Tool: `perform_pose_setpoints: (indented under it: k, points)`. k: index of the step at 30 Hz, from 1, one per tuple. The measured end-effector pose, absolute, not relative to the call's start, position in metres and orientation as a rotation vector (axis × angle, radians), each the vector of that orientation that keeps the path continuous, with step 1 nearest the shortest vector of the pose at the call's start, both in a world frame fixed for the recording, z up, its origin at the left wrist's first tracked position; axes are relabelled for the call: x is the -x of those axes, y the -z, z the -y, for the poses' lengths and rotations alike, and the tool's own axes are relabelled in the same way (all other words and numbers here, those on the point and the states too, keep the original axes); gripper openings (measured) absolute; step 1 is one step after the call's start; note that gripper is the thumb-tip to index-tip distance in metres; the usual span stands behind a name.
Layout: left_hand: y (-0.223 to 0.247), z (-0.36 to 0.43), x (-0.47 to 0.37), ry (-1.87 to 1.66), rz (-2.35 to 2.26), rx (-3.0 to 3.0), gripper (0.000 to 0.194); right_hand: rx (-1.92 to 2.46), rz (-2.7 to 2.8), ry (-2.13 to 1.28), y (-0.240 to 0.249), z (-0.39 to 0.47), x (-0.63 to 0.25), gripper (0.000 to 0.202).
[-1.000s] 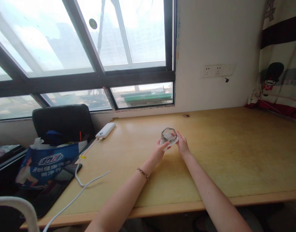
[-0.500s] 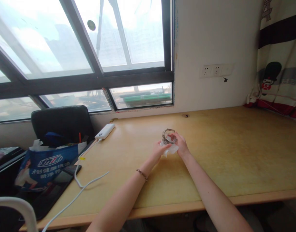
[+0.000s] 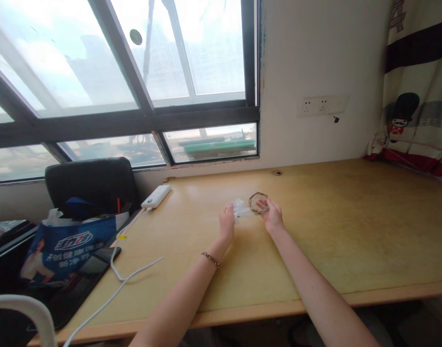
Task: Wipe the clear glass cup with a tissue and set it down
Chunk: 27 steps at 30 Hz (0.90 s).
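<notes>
Left hand (image 3: 227, 222): closed on a crumpled white tissue (image 3: 240, 210), just left of frame center.
Right hand (image 3: 273, 216): gripping the clear faceted glass (image 3: 259, 203) by its right side, near frame center, just beside the tissue.
White cable (image 3: 124, 278): curving across lower left, up to a white power bank (image 3: 156, 196).
Blue bag (image 3: 67, 248): at left, before a black chair (image 3: 92, 184).
Window (image 3: 199, 53): upper left.
</notes>
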State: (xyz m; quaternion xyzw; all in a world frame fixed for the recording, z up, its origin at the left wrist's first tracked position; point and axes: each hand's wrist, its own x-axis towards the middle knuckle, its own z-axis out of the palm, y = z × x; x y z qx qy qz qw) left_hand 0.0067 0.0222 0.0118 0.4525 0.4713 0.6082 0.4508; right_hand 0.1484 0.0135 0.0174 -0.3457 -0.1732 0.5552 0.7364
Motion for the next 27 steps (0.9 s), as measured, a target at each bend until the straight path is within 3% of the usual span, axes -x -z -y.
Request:
perform_pose_setpoints:
  k: [7, 14, 27]
  points:
    - [-0.024, -0.014, -0.001, -1.629, -1.278, -1.585, 0.020, 0.778, 0.519, -1.244, -0.022, -0.006, -0.138, 0.021]
    - [-0.027, 0.003, -0.009, -1.347, -1.060, -2.205, 0.049, 0.787, 0.573, -1.246, -0.023, -0.005, -0.137, 0.022]
    - [-0.019, 0.001, -0.008, -1.096, -1.126, -2.600, 0.050, 0.870, 0.646, -1.109, -0.019, -0.006, -0.138, 0.031]
